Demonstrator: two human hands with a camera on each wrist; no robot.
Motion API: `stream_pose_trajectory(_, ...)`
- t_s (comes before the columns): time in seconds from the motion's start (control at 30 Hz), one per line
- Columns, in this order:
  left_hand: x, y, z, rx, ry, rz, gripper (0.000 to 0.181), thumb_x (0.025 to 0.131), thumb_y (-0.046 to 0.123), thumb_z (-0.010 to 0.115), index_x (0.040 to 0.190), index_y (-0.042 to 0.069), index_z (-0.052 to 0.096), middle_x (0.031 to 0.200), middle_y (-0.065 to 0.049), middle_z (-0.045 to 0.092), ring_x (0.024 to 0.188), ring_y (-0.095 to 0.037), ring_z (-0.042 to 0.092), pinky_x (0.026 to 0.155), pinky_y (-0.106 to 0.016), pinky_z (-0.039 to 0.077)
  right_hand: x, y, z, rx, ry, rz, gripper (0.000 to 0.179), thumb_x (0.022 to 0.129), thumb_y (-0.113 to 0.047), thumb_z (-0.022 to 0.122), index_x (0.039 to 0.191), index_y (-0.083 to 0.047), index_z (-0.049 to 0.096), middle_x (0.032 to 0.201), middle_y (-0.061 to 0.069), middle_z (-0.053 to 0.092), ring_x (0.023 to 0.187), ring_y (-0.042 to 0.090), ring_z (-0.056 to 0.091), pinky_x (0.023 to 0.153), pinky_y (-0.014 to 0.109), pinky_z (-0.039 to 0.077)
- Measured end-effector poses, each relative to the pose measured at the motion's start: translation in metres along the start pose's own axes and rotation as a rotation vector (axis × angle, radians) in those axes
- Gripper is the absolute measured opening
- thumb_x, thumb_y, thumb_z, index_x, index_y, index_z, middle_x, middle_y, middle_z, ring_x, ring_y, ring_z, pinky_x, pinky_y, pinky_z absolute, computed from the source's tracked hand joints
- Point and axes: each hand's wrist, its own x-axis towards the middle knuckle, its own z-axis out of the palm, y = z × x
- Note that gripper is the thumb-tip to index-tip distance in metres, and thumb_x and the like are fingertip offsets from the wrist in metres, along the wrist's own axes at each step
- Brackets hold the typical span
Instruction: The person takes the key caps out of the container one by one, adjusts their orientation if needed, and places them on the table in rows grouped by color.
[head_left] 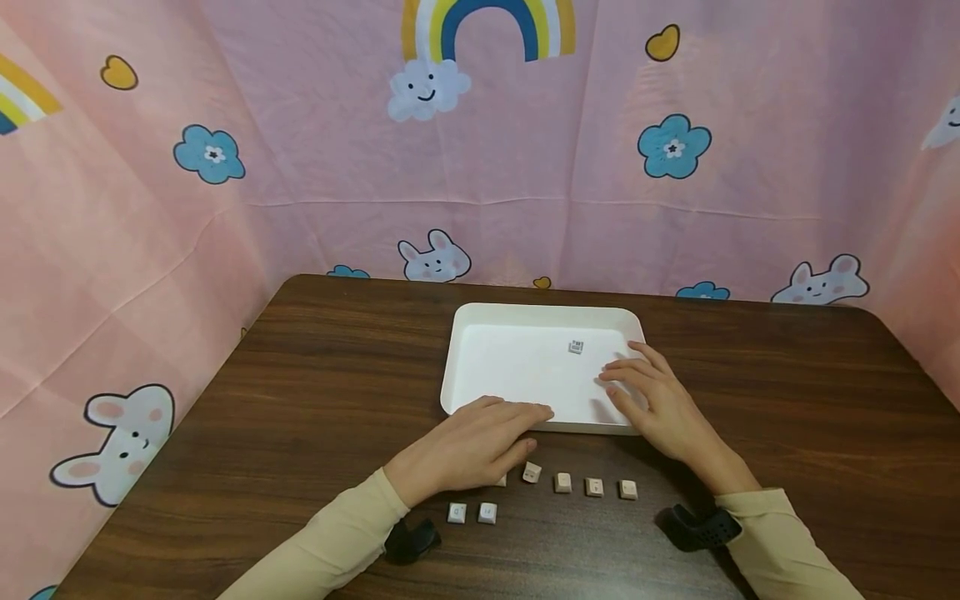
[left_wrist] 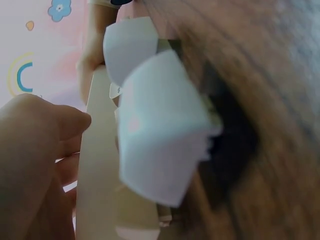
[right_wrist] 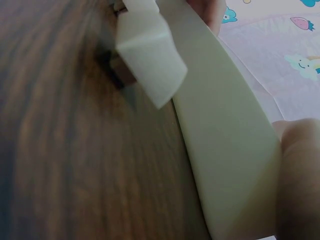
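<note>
A white tray [head_left: 510, 375] lies on the wooden table, with one small square piece [head_left: 576, 347] with grey markings inside. My left hand [head_left: 476, 442] is at the tray's near rim, its fingers extended over it; no held thing shows. My right hand [head_left: 660, 408] hovers over the tray's right side with fingers loosely bent and nothing seen between them. In front of the tray stand several light keycaps [head_left: 594, 487] in a row, one partly hidden by my left hand. Two white keycaps [head_left: 487, 513] sit closer to me; one keycap [left_wrist: 165, 125] looms large in the left wrist view.
Dark wooden table [head_left: 337, 358] surrounds the tray. Behind it hangs a pink cloth [head_left: 510, 158] printed with rainbows, flowers and rabbits. Each wrist wears a black device, the left one [head_left: 412, 540] close to the two front keycaps.
</note>
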Motion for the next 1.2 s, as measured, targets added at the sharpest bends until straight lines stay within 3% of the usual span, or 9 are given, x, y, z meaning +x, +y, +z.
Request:
stream_pose_trajectory(0.13,0.0009,-0.0019,-0.0002,-0.010,0.021,0.028,0.038,0.108,0.027,0.051,0.143,0.011,0.055,0.140,-0.001,0.062,0.121,-0.015,0.063,0.101,-0.036,0.051,0.0000,-0.0004,-0.0001,0.000,-0.003,0.004,0.019,0.098,-0.016,0.065,0.111,-0.008,0.077,0.122,0.010,0.071,0.143,0.041,0.037,0.111,0.065,0.033)
stream_pose_trajectory(0.37,0.0008,-0.0046,-0.0005,-0.028,0.068,0.036,0.040,0.104,0.027,0.061,0.138,0.007,0.059,0.129,-0.003,0.063,0.106,-0.013,0.063,0.091,-0.031,0.054,0.0003,-0.0006,-0.0003,-0.001,-0.009,0.010,0.020,0.098,-0.017,0.065,0.111,-0.009,0.077,0.122,0.010,0.071,0.144,0.039,0.037,0.111,0.065,0.033)
stream_pose_trajectory(0.57,0.0004,-0.0057,0.0009,-0.047,0.119,0.030,0.032,0.100,0.023,0.067,0.124,0.002,0.068,0.110,-0.003,0.061,0.078,-0.007,0.050,0.070,-0.019,0.047,0.0002,0.0007,-0.0007,-0.002,-0.015,0.014,0.021,0.099,-0.018,0.065,0.112,-0.009,0.077,0.122,0.009,0.071,0.144,0.039,0.036,0.112,0.064,0.032)
stream_pose_trajectory(0.63,0.0001,-0.0059,0.0016,-0.052,0.128,0.019,0.029,0.099,0.023,0.068,0.118,0.001,0.070,0.111,-0.005,0.060,0.077,-0.007,0.051,0.068,-0.017,0.048,0.0001,0.0009,-0.0006,-0.002,-0.015,0.014,0.021,0.099,-0.018,0.065,0.112,-0.009,0.077,0.122,0.009,0.071,0.144,0.039,0.036,0.112,0.065,0.032)
stream_pose_trajectory(0.7,-0.0002,-0.0061,0.0023,-0.050,0.133,0.006,0.028,0.099,0.023,0.068,0.115,0.000,0.071,0.118,-0.008,0.059,0.085,-0.008,0.060,0.072,-0.018,0.052,0.0000,0.0007,-0.0004,-0.002,-0.016,0.013,0.021,0.099,-0.018,0.064,0.112,-0.009,0.077,0.122,0.009,0.071,0.144,0.039,0.037,0.112,0.065,0.032)
stream_pose_trajectory(0.8,-0.0009,-0.0061,0.0025,-0.043,0.121,-0.021,0.029,0.099,0.024,0.068,0.114,-0.001,0.071,0.131,-0.012,0.059,0.106,-0.016,0.067,0.084,-0.024,0.057,0.0001,0.0008,-0.0001,-0.004,-0.016,0.013,0.021,0.099,-0.018,0.064,0.112,-0.009,0.077,0.122,0.009,0.071,0.143,0.039,0.037,0.112,0.065,0.032)
stream_pose_trajectory(0.9,-0.0009,-0.0057,0.0023,-0.037,0.094,-0.044,0.034,0.100,0.026,0.067,0.120,-0.001,0.069,0.136,-0.013,0.062,0.121,-0.021,0.063,0.099,-0.032,0.055,0.0002,0.0010,0.0001,-0.007,-0.015,0.012,0.021,0.099,-0.018,0.064,0.112,-0.009,0.077,0.122,0.009,0.071,0.143,0.039,0.037,0.112,0.065,0.033)
stream_pose_trajectory(1.03,-0.0005,-0.0050,0.0018,-0.029,0.073,-0.058,0.035,0.100,0.028,0.066,0.125,0.002,0.066,0.123,-0.008,0.068,0.112,-0.019,0.064,0.096,-0.032,0.054,0.0004,0.0017,0.0004,-0.010,-0.008,0.003,0.020,0.098,-0.017,0.065,0.111,-0.008,0.078,0.121,0.009,0.071,0.143,0.040,0.038,0.112,0.064,0.033)
stream_pose_trajectory(1.2,-0.0002,-0.0058,0.0027,-0.016,0.089,-0.045,0.027,0.099,0.027,0.067,0.116,0.006,0.067,0.109,-0.002,0.068,0.095,-0.014,0.061,0.082,-0.028,0.054,0.0007,0.0020,0.0006,-0.010,-0.002,-0.007,0.019,0.097,-0.016,0.066,0.110,-0.008,0.078,0.120,0.009,0.071,0.142,0.040,0.039,0.112,0.063,0.033)
